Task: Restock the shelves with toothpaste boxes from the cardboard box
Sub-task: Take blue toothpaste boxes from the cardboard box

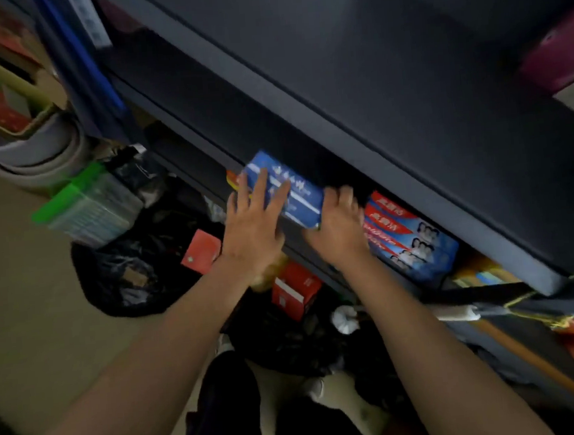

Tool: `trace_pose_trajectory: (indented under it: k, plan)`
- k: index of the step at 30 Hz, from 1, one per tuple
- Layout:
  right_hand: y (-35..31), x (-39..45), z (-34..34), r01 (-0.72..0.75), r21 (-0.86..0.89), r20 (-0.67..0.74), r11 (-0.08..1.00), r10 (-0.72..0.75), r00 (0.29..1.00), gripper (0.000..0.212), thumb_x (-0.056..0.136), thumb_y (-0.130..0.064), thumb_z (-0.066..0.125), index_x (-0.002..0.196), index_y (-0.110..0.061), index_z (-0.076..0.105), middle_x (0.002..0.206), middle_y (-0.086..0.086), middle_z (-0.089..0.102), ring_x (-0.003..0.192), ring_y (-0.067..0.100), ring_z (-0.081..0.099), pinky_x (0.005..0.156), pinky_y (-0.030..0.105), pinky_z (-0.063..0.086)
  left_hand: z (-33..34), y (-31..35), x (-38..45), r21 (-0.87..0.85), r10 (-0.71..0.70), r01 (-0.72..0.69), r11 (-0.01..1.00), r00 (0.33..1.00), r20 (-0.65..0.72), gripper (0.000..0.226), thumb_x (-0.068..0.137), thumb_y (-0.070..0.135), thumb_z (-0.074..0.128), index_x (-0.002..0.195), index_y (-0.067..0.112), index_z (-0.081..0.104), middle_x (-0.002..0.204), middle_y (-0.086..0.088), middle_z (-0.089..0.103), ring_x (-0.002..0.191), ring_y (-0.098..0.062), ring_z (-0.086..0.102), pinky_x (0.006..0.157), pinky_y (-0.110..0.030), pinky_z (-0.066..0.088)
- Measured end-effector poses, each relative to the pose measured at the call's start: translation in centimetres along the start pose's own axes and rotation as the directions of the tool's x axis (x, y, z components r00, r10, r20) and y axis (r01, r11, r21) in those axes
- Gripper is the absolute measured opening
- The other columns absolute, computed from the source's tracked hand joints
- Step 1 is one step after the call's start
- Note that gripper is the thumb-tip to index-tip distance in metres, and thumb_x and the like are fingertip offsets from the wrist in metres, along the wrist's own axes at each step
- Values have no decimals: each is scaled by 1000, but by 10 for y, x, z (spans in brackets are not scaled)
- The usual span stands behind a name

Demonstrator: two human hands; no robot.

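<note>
**Sliding the blue pack in**

My left hand (252, 230) lies flat, fingers spread, on the blue toothpaste boxes (285, 193); my right hand (339, 223) curls round their near end (long axis along the shelf (411, 159) edge), left of the red-and-blue stack (409, 238).

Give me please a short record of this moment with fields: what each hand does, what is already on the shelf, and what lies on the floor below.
left hand: left hand lies flat with straight fingers on the blue toothpaste boxes
right hand: right hand curls its fingers round the right end of the same boxes
place: boxes sit at the front edge of a dark shelf
already on shelf: red and blue toothpaste boxes, to the right
floor below: black bag, red carton
cardboard box: not in view
</note>
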State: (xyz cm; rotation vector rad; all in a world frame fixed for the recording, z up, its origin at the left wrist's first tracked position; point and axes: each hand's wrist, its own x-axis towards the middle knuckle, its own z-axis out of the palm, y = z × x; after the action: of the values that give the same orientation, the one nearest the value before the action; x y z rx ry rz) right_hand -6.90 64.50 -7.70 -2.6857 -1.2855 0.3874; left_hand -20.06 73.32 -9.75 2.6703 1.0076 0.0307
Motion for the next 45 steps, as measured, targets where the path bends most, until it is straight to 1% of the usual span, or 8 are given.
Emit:
trace_pose_trajectory:
  k: [11,16,21,28,38,41,43,45]
  plan:
    - [7,79,20,-148,-215,208,965,193,959,89,88,-42,68,151,-5,17,153,20,27,142,37,27,114,50,25,23,-23,84,64,99,-120,991,959,265,93,93,36,60,154,41,-10,162,0,-26,146,-38,-26,120,-62,8]
    - [-11,50,38,-98,-319,12,943,108,994,93,90,-29,64,154,3,3,159,25,15,148,39,16,120,49,18,23,-26,92,98,125,-162,982,942,311,95,93,42,58,153,39,-15,161,-3,-28,145,-40,-28,118,-63,9]
    - [-25,24,61,-106,-299,85,948,137,987,94,96,-28,51,151,-2,-20,161,22,-16,149,37,-14,120,50,-3,28,-24,90,140,132,-180,974,946,295,104,90,40,61,151,37,-24,158,-7,-35,144,-43,-28,118,-63,12]
    - [-16,25,65,-144,-261,112,955,178,978,102,93,-30,52,147,-3,-29,159,18,-26,148,35,-22,121,54,-4,28,-34,102,141,84,-129,982,954,288,105,92,40,59,146,43,-31,156,-8,-38,146,-50,-16,118,-63,8]
    - [-7,29,48,-96,-247,182,964,144,973,102,92,-34,54,151,-5,-24,160,15,-27,148,32,-24,120,51,-8,36,-20,99,139,32,-77,987,954,298,102,95,41,54,144,39,-36,155,-11,-39,146,-50,-11,117,-65,10]
    - [-12,15,39,-69,-144,68,987,79,995,89,93,-24,48,155,-4,-12,162,15,-18,150,29,-19,123,47,-5,28,-26,92,119,43,-77,990,963,266,100,95,45,52,145,41,-34,155,-9,-38,146,-49,-16,116,-65,2]
    - [-15,-7,36,-33,-21,-38,999,32,999,75,91,-15,48,156,-4,11,163,17,4,152,30,0,123,45,8,19,-28,77,76,84,-101,992,976,201,95,94,43,53,152,37,-23,160,-11,-25,148,-45,-9,118,-60,6]
    - [-11,-35,39,-25,158,-61,987,35,998,49,91,-12,53,139,-7,47,143,18,45,134,34,42,109,42,39,16,-23,56,42,123,-131,990,979,164,80,94,38,52,157,30,4,160,-15,9,146,-40,16,116,-53,23]
